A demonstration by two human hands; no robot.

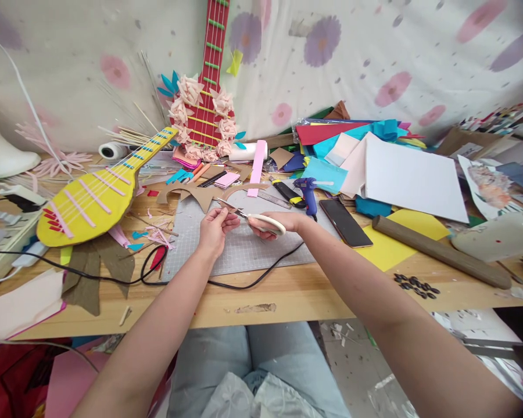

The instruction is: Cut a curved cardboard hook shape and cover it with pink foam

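My right hand (287, 220) grips a pair of scissors (279, 227) by its cream handles, above the grey cutting mat (239, 262). The metal blades point left toward my left hand (215, 231). Thumb and fingers of that hand are pinched together beside the blades, around something too small to make out. Just behind the blades lie cut pieces of brown cardboard (190, 190) with curved edges. A pink paper strip (257, 168) stretches over the back of the mat. To the right of it are a yellow-and-black utility knife (289, 194) and a blue glue gun (307, 194).
A yellow paper-covered lute-like instrument (87, 206) lies left; a red one with paper flowers (204, 116) leans on the wall. A phone (345, 223), brown roll (440, 251), white board (414, 174) and black beads (416, 285) lie right. A black cable (248, 287) crosses in front.
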